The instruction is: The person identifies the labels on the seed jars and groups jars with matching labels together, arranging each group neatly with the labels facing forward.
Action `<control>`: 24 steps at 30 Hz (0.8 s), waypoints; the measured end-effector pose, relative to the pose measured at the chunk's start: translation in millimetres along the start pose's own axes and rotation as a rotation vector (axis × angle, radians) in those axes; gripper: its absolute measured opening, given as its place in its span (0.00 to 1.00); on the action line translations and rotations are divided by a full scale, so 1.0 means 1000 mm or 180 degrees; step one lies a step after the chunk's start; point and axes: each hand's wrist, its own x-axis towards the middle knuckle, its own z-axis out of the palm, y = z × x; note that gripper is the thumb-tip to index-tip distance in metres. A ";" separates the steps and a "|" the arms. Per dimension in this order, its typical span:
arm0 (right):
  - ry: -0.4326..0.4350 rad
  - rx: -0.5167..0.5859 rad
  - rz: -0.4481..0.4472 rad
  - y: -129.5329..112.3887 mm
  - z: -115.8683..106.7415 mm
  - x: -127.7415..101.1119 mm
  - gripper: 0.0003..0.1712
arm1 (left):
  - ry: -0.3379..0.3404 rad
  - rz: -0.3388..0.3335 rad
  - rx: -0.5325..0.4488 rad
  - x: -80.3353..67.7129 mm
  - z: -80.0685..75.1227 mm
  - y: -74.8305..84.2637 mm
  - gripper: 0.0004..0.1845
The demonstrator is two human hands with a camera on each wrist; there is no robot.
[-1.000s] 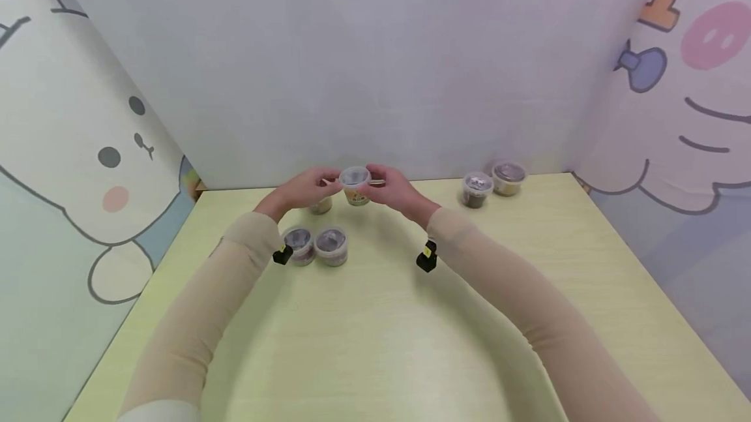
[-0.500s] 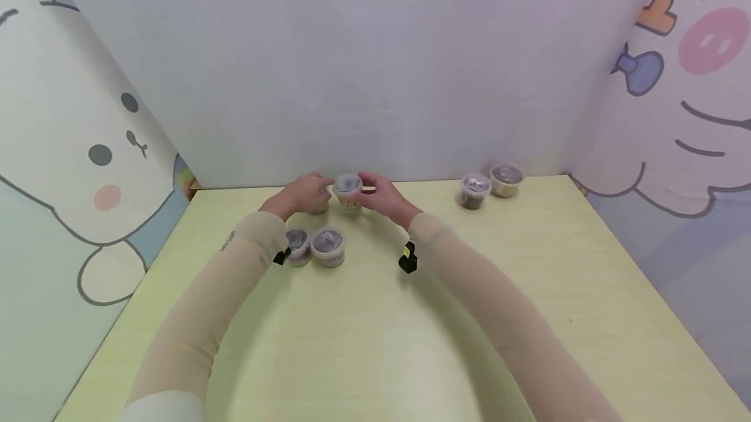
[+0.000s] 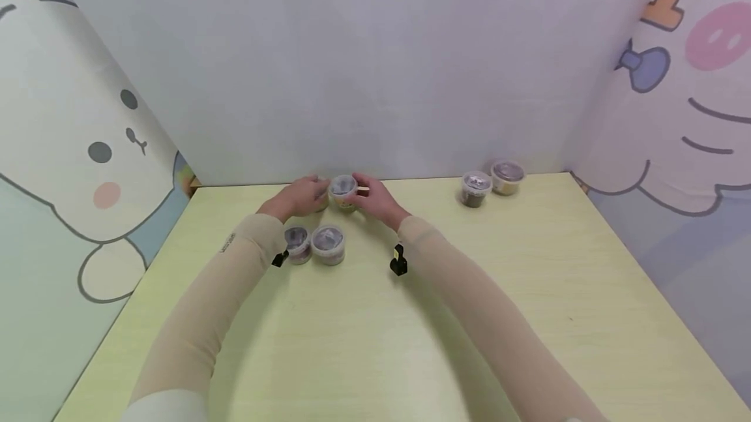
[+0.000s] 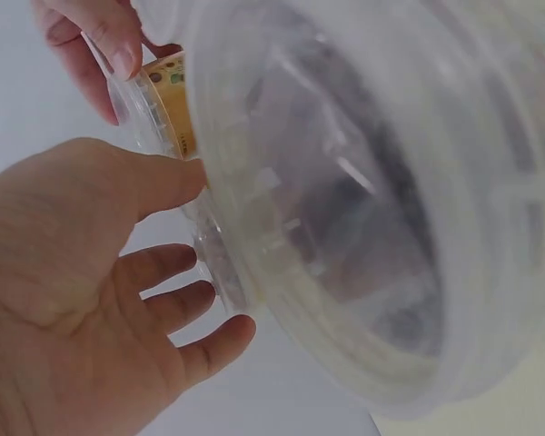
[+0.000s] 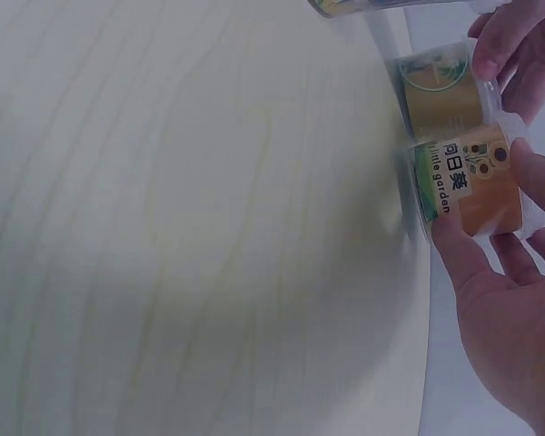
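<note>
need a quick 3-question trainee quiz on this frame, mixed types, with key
1. True or false: the right hand holds the orange-labelled cup with thumb and fingers on its sides.
2. How many lidded cups stand at the far right of the table? A) one B) two C) four
3. Fill in: in the right wrist view, the held cup sits right beside a second ___-labelled cup.

Key: 1 true; 2 B, the pair near the back corner; 3 orange. The left hand touches the cups from the other side.
</note>
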 end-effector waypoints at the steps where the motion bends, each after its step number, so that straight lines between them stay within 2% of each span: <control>1: 0.0014 0.0004 0.0010 0.000 0.000 0.000 0.41 | -0.0007 0.0004 -0.0016 0.000 0.001 0.000 0.29; 13: -0.0056 0.0146 0.0064 0.006 -0.002 -0.004 0.40 | 0.0044 -0.0017 0.0057 0.001 0.005 -0.001 0.29; 24: -0.0082 0.0135 -0.0011 0.010 -0.001 -0.003 0.40 | 0.0117 0.0001 0.0119 0.001 0.006 0.000 0.29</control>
